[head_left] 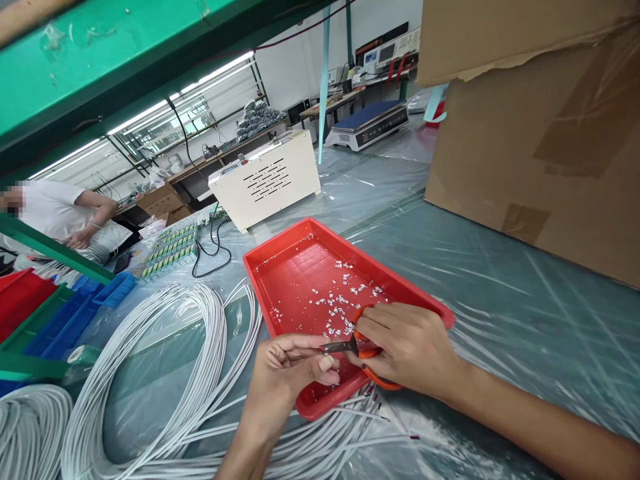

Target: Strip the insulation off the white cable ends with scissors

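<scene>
My right hand (407, 343) is closed round the orange handles of a pair of scissors (341, 347), whose dark blades point left over the red tray (290, 267). At the blade tips, my left hand (290, 373) is closed in a pinch. What lies between its fingers is hidden or too small to name. Small whitish scraps (337, 303) are scattered over the tray floor. Below both hands lies a bundle of white cables (320, 433), with stripped, dark-coloured ends near the tray's front corner. The bundle loops round to the left as a large coil (150, 320).
Another cable coil (33, 427) lies far left, near blue bins (75, 320). Behind the tray stand a cream metal box (270, 180) and a weighing scale (370, 125). A large cardboard box (530, 153) blocks the right. Another person (75, 213) sits at left. A green beam (125, 40) crosses overhead.
</scene>
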Motion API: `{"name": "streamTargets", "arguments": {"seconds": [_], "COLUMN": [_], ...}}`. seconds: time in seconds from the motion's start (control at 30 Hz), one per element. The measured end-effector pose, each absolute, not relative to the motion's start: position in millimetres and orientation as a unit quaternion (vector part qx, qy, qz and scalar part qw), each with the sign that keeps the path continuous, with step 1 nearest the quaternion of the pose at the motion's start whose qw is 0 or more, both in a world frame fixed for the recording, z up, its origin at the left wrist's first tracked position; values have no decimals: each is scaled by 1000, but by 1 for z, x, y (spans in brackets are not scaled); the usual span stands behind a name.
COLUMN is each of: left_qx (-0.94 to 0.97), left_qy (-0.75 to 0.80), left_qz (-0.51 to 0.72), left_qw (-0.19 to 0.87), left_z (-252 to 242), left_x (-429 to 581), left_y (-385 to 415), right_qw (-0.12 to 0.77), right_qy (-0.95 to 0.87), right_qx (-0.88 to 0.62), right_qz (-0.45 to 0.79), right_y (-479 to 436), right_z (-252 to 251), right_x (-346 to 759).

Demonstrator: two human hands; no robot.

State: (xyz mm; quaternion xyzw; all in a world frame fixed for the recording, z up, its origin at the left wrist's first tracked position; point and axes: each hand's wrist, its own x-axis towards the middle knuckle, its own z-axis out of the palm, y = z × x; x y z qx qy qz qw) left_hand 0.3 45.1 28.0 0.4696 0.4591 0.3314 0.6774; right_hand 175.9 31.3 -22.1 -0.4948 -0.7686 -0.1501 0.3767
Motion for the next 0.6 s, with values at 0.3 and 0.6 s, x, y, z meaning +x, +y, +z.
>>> {"name": "streamTargets", "arguments": {"seconds": [0.3, 0.6], "left_qx": [479, 478], "left_qy": [465, 454], "left_qz": [322, 324], "left_qw": [672, 678], "left_z": [29, 28], "left_x": [-1, -2], "left_y": [46, 45], "right_qw": [366, 360], "right_qy": [-779, -782], "right_qx": [-478, -446], "right_qz": [-175, -244], "right_y": [32, 27], "right_z": [-21, -19], "right_x": [178, 182]}}
